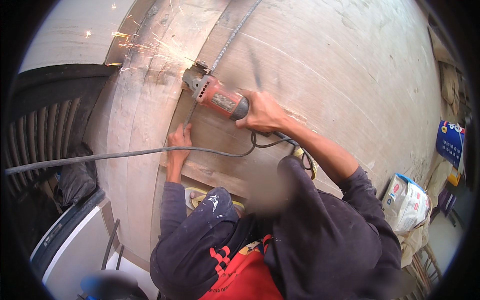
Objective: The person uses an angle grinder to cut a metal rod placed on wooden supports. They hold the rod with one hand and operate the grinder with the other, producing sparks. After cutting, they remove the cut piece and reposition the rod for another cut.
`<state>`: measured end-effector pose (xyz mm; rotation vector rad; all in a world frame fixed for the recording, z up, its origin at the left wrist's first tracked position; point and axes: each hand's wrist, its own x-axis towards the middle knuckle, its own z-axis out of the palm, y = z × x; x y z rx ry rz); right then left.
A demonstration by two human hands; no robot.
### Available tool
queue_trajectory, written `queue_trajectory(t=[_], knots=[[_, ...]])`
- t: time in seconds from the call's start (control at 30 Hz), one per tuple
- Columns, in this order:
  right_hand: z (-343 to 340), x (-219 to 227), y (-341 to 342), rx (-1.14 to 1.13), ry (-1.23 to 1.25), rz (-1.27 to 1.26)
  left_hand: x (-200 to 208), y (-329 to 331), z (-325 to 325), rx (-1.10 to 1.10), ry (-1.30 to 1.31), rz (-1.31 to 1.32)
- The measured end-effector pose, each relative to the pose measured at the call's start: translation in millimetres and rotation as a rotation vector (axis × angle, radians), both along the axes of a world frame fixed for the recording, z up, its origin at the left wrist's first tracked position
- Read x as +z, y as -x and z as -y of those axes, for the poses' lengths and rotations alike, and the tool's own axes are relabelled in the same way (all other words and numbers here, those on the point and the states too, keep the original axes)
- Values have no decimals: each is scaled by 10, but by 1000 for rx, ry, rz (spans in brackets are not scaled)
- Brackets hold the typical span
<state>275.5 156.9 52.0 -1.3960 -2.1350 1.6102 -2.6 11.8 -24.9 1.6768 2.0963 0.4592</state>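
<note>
Right hand [262, 112] gripping red angle grinder [220, 99], 11 o'clock from view centre. Left hand [179, 139], about 9 o'clock, closed on near end of thin metal rod [232, 37]; rod runs 1 to 7 o'clock, passing at the grinder. Sparks [150, 49] spray toward 10 o'clock. Dark cable [125, 154] crosses left wrist.

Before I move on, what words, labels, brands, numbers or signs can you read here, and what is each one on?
Blue container: white lettering and small symbols; I don't copy wording or brands.
White bag: red and blue print; likewise not copied.
Red shirt: dark lettering, too small to read reliably.
Red angle grinder: worn, dirty label, unreadable.
</note>
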Motion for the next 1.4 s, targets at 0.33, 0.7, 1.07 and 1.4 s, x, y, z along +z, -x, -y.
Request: queue_trajectory(t=[0.33,0.7,1.07,1.4], knots=[[-6,-6,-6,16,-1,6,-10,4,-7,1,12,-3],[5,-21,3,18,-26,18,26,-13,-17,4,8,16],[-12,-10,20,40,-36,45,41,-3,-42,-5,32,-48],[-26,43,64,37,-19,35,49,19,-63,-1,7,42]])
